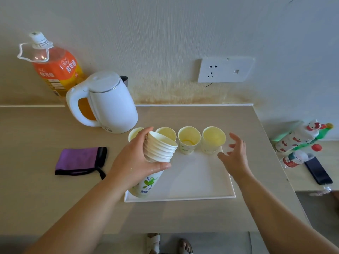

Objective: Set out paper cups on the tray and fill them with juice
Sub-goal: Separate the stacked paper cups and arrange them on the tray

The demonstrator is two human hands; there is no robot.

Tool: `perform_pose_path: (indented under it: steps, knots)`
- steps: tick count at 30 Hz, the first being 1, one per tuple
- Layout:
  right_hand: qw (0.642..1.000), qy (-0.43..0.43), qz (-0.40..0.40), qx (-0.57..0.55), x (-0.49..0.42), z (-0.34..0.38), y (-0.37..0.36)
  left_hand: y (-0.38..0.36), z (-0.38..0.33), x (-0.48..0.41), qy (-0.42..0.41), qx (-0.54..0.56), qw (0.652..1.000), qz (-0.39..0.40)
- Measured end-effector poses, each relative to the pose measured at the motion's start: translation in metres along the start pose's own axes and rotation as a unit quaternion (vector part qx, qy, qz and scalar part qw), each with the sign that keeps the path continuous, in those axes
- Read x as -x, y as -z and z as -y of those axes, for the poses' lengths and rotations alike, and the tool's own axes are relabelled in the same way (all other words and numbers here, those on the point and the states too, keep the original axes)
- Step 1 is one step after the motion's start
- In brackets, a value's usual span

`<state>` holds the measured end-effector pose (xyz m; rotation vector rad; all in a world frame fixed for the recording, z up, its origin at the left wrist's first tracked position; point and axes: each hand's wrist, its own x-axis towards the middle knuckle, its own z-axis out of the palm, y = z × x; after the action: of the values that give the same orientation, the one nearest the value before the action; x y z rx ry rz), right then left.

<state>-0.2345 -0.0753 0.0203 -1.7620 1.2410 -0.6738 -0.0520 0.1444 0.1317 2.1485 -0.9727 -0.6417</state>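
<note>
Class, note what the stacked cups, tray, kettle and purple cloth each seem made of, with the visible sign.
The stacked cups look like thin paper: matte white, rolled rims, printed leaves.
The tray looks like plastic: smooth white, low moulded rim.
The kettle seems glossy white plastic, with a metal-looking band under the lid.
The purple cloth is soft fabric, perhaps microfibre: folded, black edging.

Your head cam got soft, even daylight with no hard source in view. Shadows were faint: just a pale one on the tray below your left hand and the cup stack. The kettle had mild sheen, nothing blown out. Fisheye was strong, so the counter and wall skewed toward the corners. Focus was slightly soft overall, and your right hand was a bit blurred.
</note>
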Motion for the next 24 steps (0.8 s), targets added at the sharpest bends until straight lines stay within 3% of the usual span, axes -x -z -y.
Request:
perform_pose_path:
  steps: [2,4,8,11,20,24]
  knots:
    - [0.997,0.017,-0.066,-0.046,0.026,0.016,0.001,-0.001,0.001,0.002,-0.003,-0.006,1.0,-0.006]
    - [0.989,0.017,-0.041,-0.138,0.051,0.041,-0.005,-0.004,0.003,0.004,-0.007,-0.022,1.0,-0.018]
    - [0.942,-0.016,0.238,-0.235,0.077,0.09,-0.027,-0.011,-0.002,0.007,-0.013,-0.08,0.996,-0.028]
    - [0.902,-0.022,0.381,-0.202,0.076,0.11,-0.047,-0.01,-0.001,0.011,-0.017,-0.116,0.993,-0.03]
    - [0.896,-0.039,0.373,-0.237,0.082,0.119,-0.064,0.003,0.002,0.028,-0.014,-0.131,0.991,-0.027]
    - [0.886,-0.067,0.342,-0.306,0.076,0.125,-0.056,0.006,0.01,0.03,0.001,-0.128,0.991,-0.023]
